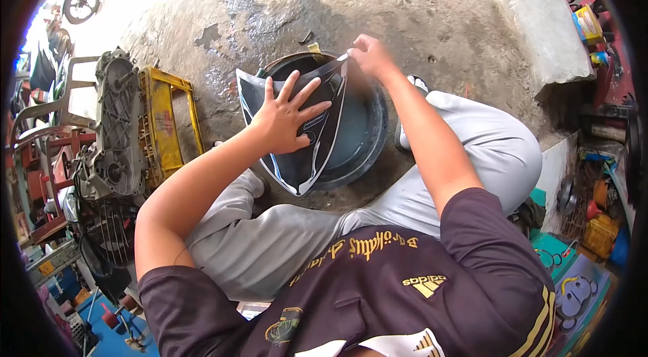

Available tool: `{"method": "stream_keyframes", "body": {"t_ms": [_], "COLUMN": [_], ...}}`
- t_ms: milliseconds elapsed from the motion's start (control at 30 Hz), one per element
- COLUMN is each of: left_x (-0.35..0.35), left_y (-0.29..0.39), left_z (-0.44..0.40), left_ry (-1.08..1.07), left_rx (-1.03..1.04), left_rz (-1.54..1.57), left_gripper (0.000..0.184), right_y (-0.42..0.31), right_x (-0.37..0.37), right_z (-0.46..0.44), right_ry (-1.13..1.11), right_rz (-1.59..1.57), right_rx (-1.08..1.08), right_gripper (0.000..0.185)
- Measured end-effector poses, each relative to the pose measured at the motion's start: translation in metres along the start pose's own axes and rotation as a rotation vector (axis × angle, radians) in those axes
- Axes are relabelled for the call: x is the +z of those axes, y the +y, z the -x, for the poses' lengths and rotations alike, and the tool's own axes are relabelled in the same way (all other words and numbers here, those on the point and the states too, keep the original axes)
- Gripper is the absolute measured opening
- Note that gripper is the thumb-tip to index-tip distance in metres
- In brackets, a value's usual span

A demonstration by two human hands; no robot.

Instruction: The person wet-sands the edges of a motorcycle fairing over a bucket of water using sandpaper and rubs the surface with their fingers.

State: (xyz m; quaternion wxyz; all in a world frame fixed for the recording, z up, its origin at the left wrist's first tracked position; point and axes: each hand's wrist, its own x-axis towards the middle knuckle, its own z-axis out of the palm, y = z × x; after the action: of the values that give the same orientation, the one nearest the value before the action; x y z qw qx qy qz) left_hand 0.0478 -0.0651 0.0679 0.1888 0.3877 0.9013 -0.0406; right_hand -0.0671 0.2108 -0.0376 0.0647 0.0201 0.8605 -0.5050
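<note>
A glossy black, pointed motorcycle body panel (291, 171) with pale, shiny edges lies tilted over a round dark basin (379, 144). Flat on the panel's face, my left hand (287, 114) rests with its fingers spread. At the panel's upper right corner, my right hand (371, 58) is closed, thumb and fingers pinching the edge. What looks like water shows in the basin to the right of the panel. The panel hides the basin's left part.
A yellow crate (165, 124) and a grey metal engine cover (118, 124) stand at left. Wet patches mark the concrete floor (418, 13). A raised concrete ledge (540, 33) runs along the right. Tools and containers crowd the far right; a motorcycle wheel (82, 2) shows at upper left.
</note>
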Motion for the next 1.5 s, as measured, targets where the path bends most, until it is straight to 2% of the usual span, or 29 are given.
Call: {"method": "stream_keyframes", "body": {"t_ms": [133,200,433,500,600,733,800,900,1100,1233,1300,1500], "left_x": [0.000,-0.001,0.004,0.002,-0.001,0.004,0.003,0.002,0.000,0.001,0.001,0.000], "left_y": [0.001,0.001,0.000,-0.001,-0.001,-0.001,-0.002,-0.002,-0.001,0.000,0.000,0.000], "left_z": [0.000,0.001,0.001,0.000,0.000,0.001,0.000,0.000,0.000,0.000,0.000,0.000], "left_ry": [0.006,0.004,0.025,0.016,0.001,0.018,0.009,0.006,-0.016,-0.005,0.004,-0.005], "left_rx": [0.004,-0.002,0.009,0.004,0.005,0.008,0.007,0.005,-0.004,-0.008,-0.009,-0.013], "left_rz": [0.000,-0.006,0.006,0.010,0.015,0.012,0.017,0.018,0.022,-0.023,-0.018,-0.026], "left_gripper": [0.096,0.095,0.094,0.095,0.095,0.095,0.095,0.095,0.094,0.091,0.091,0.091], "right_y": [0.008,0.012,0.020,0.018,0.015,0.018,0.015,0.011,0.010,0.012,0.012,0.010], "right_x": [0.005,0.005,0.011,0.004,0.000,0.003,-0.002,0.001,-0.002,0.001,-0.004,-0.002], "right_z": [-0.002,0.002,-0.008,-0.006,-0.011,-0.010,-0.011,-0.011,-0.012,-0.015,-0.015,-0.014], "right_ry": [0.046,-0.028,0.000,-0.079,-0.100,-0.077,-0.160,-0.079,-0.151,-0.092,-0.227,-0.161], "right_rz": [0.020,-0.064,-0.183,-0.265,-0.175,-0.207,-0.224,-0.143,-0.149,-0.110,-0.204,-0.104], "right_rx": [-0.025,-0.024,0.020,0.035,0.014,-0.015,0.040,-0.013,0.013,-0.046,0.032,0.004], "right_gripper": [0.021,0.019,0.016,0.015,0.013,0.013,0.014,0.015,0.015,0.013,0.012,0.012]}}
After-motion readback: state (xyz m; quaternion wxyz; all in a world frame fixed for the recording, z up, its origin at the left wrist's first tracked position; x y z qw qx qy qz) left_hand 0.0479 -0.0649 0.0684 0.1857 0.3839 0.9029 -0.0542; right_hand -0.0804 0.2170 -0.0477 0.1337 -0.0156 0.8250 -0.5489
